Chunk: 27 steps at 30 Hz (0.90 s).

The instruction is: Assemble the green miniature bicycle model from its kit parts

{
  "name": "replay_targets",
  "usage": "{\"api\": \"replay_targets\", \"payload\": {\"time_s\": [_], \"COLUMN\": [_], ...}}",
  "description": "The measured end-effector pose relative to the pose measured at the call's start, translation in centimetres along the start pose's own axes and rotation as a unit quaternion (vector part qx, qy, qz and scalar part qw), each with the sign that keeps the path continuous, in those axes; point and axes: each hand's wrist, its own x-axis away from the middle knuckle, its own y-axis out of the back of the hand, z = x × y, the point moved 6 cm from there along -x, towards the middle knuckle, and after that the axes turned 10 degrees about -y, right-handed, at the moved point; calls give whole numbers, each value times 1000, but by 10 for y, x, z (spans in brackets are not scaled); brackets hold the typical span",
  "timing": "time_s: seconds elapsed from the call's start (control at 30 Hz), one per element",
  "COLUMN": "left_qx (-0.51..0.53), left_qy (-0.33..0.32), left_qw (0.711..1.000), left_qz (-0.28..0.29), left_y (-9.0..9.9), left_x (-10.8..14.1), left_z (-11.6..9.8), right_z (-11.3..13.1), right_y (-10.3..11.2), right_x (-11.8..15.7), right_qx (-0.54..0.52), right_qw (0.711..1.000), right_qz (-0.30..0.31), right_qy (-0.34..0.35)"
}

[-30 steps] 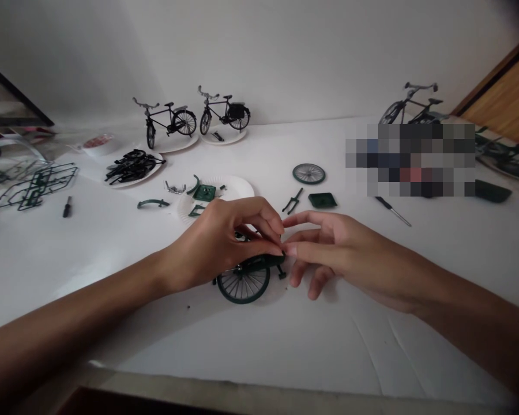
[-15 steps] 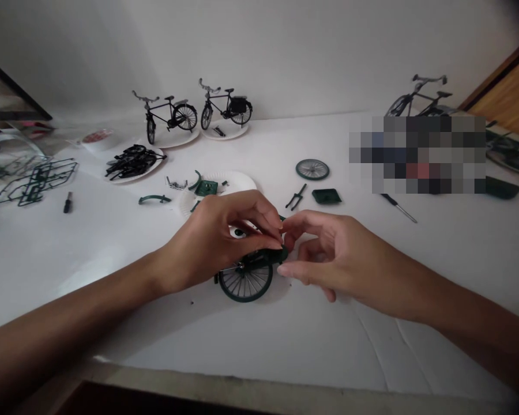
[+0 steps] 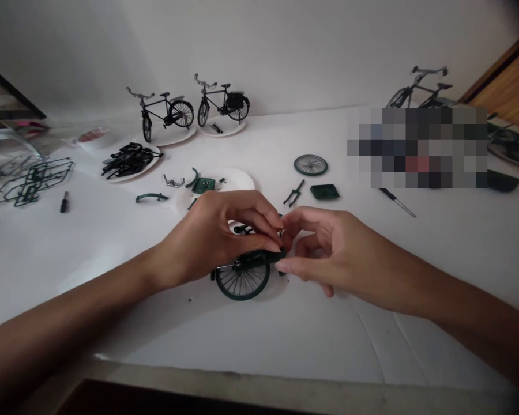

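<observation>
Wheel (image 3: 243, 282) under L hand (image 3: 218, 233): matt green plastic rim, thin greyish spokes. Tray (image 3: 324, 192) beyond R hand (image 3: 324, 245): smooth green plastic, slight sheen. Screwdriver (image 3: 398, 202) beyond R wrist: dark handle, shiny metal shaft.

Light: dim, greyish; source unseen
Glare: pale patch on white flat tabletop (image 3: 155, 340), left
Shadows: soft, below both forearms
Edges: bowed, darkened right corners
Detail: soft; pixelated block, right

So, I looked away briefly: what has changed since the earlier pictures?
The bare right hand has curled its fingers in, its thumb shifting toward the person and slightly left. No new hold or release is clear. Unchanged: the bare left hand pinches the long dark green plastic part; the loose green-rimmed spoked wheel lies flat.
</observation>
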Motion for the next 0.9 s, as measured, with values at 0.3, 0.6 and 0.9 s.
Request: {"api": "replay_targets", "payload": {"time_s": [0.3,0.6,0.9], "left_qx": [-13,-30,-199], "left_qy": [-3,-23,-43], "left_qw": [1000,999,978], "left_qz": [16,-3,47], "left_y": [0,5,7], "left_x": [0,2,13], "left_z": [-2,-4,-14], "right_z": [-2,-3,21], "right_y": [0,-2,81], "right_x": [-1,-1,34], "right_qx": [14,14,287], "right_qw": [1000,1000,867], "right_qz": [-4,-6,-384], "right_qy": [-6,-8,133]}}
